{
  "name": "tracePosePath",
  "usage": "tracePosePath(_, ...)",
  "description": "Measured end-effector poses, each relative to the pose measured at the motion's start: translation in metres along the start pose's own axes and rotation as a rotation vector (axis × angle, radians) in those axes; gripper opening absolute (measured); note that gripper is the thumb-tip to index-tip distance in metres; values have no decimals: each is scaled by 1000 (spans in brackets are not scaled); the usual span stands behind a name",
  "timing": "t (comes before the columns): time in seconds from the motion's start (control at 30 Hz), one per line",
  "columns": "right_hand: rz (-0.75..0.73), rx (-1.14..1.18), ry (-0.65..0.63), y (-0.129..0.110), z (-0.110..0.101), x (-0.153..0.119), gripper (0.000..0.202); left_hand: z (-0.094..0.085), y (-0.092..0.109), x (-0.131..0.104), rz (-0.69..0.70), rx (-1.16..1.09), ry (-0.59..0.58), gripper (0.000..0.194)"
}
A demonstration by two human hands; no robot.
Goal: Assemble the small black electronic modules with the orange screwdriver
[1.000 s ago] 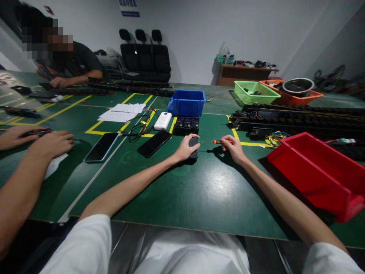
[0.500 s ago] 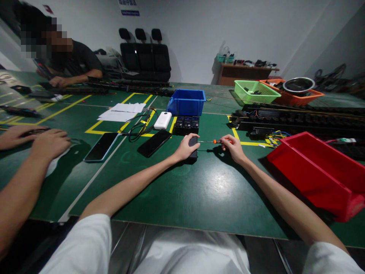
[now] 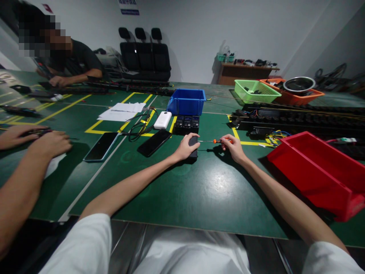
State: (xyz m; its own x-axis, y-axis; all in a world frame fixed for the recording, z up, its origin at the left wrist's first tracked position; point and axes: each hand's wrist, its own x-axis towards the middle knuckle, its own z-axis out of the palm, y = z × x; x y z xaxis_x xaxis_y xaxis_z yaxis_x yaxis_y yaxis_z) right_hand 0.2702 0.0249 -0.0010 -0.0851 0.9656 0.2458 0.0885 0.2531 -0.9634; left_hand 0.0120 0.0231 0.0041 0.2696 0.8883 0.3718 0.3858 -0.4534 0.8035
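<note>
On the green table (image 3: 176, 198), my left hand (image 3: 186, 147) is closed round a black box-shaped part (image 3: 193, 155). To its right, my right hand (image 3: 232, 147) pinches the orange and black handle of a screwdriver (image 3: 216, 141). The thin shaft points left, and its tip meets or nearly meets the right side of the black part. Just behind my left hand several black units (image 3: 186, 123) stand in a block, in front of a blue bin (image 3: 188, 102).
A red bin (image 3: 316, 171) lies at the right, before long black assemblies (image 3: 285, 120). Two phones (image 3: 154, 142), a white power bank (image 3: 162, 120), cables and papers (image 3: 121, 111) are left of centre. A neighbour's hands (image 3: 49, 144) work at far left; another person sits beyond.
The neighbour's hands at far left have shifted slightly, and the person across the table has moved a little to the left. My hands, the screwdriver and the black part look the same.
</note>
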Motion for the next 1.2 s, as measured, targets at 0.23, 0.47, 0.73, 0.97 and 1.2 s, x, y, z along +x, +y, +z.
tracePosePath(0.23,4,-2,8,1,1,1,27,0,0,0,-13,-5,-1,31)
tracePosePath(0.47,9,-9,5,0,1,0,27,0,0,0,-1,-3,-1,31)
tracePosePath(0.73,9,-12,3,-1,1,0,26,0,0,0,-5,7,-3,30)
tracePosePath(0.97,15,-17,11,-1,1,0,29,-1,1,0,1,-4,-3,29)
tracePosePath(1.2,17,-22,15,0,1,1,30,0,1,0,0,2,0,30)
